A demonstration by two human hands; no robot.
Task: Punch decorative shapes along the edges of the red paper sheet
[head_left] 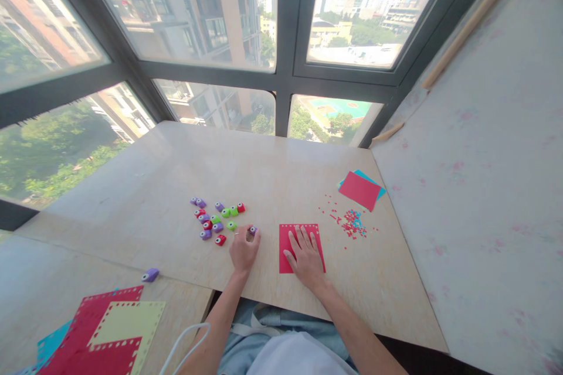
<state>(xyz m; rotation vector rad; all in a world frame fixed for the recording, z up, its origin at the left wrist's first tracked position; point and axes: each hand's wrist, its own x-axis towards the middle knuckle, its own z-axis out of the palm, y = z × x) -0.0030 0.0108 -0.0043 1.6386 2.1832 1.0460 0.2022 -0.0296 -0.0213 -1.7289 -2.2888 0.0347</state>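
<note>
My left hand (pixel 244 251) is closed around a small purple craft punch (pixel 253 230), gripping it between thumb and fingers near the table top. To its left lie several more punches in purple, green and red, among them a red punch (pixel 220 240) and a green punch (pixel 231 225). My right hand (pixel 304 255) lies flat with fingers spread on a red sheet of paper (pixel 285 246). A row of small punched holes runs along the sheet's top edge. The palm and fingers hide much of the sheet's right side.
Right of the sheet is a pile of red and blue paper cut-outs (pixel 353 224). Behind it lie red paper (pixel 359 190) and blue sheets. At lower left are a purple punch (pixel 150 275) and hole-edged red, blue and yellow sheets (pixel 127 322). A white cable (pixel 185 334) hangs by my left arm.
</note>
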